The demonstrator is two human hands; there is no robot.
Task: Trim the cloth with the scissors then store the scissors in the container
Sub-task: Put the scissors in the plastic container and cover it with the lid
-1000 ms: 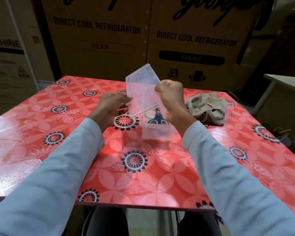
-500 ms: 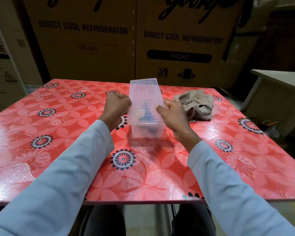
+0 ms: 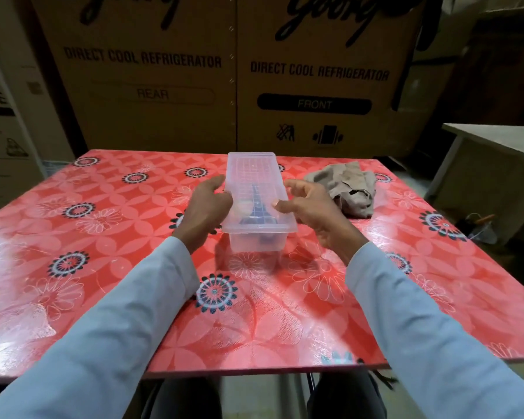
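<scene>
A clear plastic container (image 3: 256,204) is sitting near the middle of the table (image 3: 103,267), lid (image 3: 253,173) on, its long axis running from near edge to far edge. Inside, the scissors (image 3: 256,207) are lying lengthwise, blades pointing toward the far edge. The left hand (image 3: 208,208) and right hand (image 3: 310,207) are flanking the container, each grip released, fingers spread. The cloth (image 3: 345,186) is lying crumpled toward the far right corner.
</scene>
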